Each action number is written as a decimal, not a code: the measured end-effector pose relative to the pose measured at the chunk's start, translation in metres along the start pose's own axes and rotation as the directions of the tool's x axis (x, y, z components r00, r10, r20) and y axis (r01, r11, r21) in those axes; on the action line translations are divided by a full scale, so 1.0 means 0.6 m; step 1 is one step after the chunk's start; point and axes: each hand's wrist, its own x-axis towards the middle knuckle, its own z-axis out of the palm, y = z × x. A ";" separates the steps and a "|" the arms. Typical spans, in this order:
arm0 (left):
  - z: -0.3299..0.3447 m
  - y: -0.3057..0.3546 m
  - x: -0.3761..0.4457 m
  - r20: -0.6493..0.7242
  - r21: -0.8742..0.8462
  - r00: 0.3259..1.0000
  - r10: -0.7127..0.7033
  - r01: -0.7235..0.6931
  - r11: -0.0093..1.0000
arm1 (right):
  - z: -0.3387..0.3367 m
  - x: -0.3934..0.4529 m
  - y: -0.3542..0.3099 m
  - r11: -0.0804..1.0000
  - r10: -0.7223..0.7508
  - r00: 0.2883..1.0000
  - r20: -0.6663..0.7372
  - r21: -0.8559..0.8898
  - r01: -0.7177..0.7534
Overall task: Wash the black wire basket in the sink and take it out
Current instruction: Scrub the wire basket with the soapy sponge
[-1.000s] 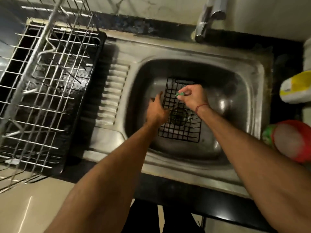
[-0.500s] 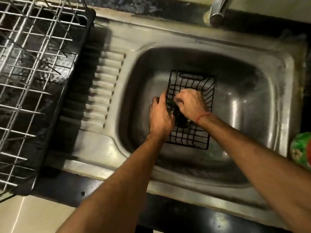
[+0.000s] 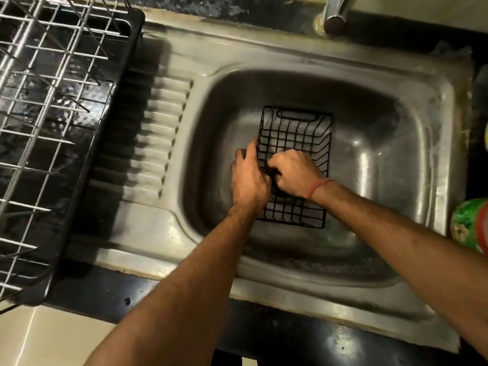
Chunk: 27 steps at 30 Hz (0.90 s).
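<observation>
Two hands, left hand (image 3: 249, 178) and right hand (image 3: 291, 173), grip one basket (image 3: 298, 136).

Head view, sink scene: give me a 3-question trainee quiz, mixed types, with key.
1. True or false: the black wire basket lies on the dish rack.
2. Multiple choice: the left hand is
A. gripping the basket's left side
B. turning the tap
C. resting on the sink rim
3. Fill in: the right hand, with a red thread on its wrist, is curled inside the ____.

Key
1. False. The basket sits inside the sink bowl; the rack stands to its left on the counter.
2. A.
3. Basket. What the hand holds is hidden.
</observation>
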 end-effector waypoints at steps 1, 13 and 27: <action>0.001 0.000 -0.001 -0.002 0.005 1.000 -0.004 0.004 1.000 | -0.005 0.004 0.003 1.000 0.009 1.000 0.013 0.003 -0.009; -0.002 -0.001 0.005 0.024 -0.013 1.000 0.006 -0.005 1.000 | 0.000 0.035 0.005 0.996 0.066 0.984 -0.164 0.075 -0.054; -0.005 0.002 0.004 0.038 -0.011 0.999 0.013 -0.012 1.000 | -0.020 0.077 0.027 0.957 0.271 0.926 -0.264 0.179 -0.229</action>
